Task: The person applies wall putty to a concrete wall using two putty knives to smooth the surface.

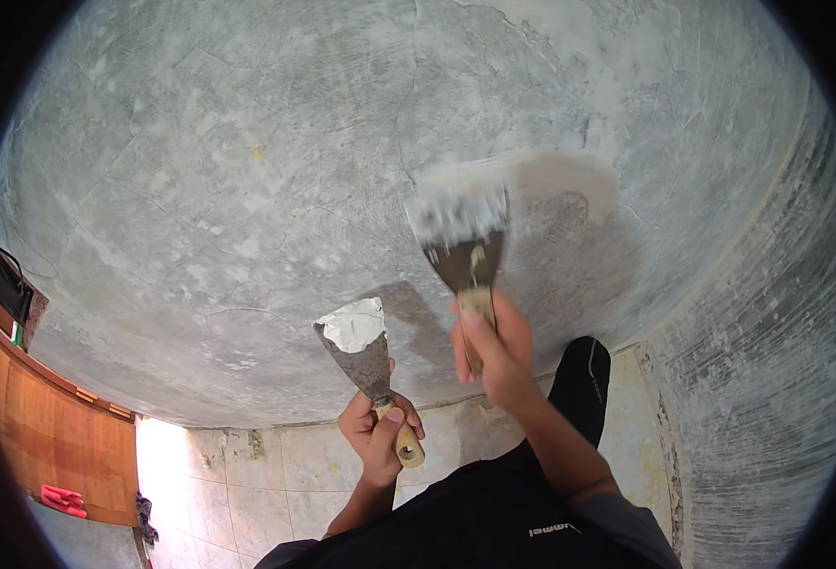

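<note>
My right hand is closed round the wooden handle of a wide putty knife. Its blade, smeared with white paste and blurred by motion, lies against or just off the grey wall; which of the two I cannot tell. A pale wet-looking streak shows beside the blade's edge. Lower and to the left, my left hand grips a narrower putty knife by its light wooden handle, blade pointing up. A thick lump of white putty sits on the end of that blade.
A second wall meets the first at a corner on the right. Pale floor tiles run along the wall's foot. On the left stand a brown wooden cabinet and a pink-red item. My dark-clad leg is near the corner.
</note>
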A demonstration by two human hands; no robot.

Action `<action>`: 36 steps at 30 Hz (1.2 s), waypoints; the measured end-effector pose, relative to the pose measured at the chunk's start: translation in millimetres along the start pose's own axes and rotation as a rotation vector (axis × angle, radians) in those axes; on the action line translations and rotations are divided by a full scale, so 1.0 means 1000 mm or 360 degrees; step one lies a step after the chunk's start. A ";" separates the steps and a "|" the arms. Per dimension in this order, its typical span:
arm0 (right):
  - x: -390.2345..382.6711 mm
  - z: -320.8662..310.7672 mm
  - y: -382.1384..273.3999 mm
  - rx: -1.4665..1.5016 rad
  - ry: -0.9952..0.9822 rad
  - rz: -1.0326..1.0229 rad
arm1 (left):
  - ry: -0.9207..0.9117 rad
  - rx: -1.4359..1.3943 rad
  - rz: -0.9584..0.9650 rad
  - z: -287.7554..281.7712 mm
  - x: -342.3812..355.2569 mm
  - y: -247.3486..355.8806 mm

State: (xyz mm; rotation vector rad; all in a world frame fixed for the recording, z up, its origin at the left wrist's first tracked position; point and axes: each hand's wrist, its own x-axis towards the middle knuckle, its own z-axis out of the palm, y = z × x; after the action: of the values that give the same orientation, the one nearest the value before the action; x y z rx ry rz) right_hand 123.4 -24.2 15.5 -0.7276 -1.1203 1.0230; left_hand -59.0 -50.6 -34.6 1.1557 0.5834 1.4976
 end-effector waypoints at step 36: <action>-0.029 -0.072 -0.060 -0.0470 -0.0360 0.0678 | -0.0279 0.0060 -0.0310 -0.017 0.003 -0.001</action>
State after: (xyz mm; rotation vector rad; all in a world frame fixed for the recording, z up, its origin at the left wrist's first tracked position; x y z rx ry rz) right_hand 206.1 -72.2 36.2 -1.1422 -1.3632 1.3372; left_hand -73.0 -43.3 -41.1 1.2091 0.5885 1.2111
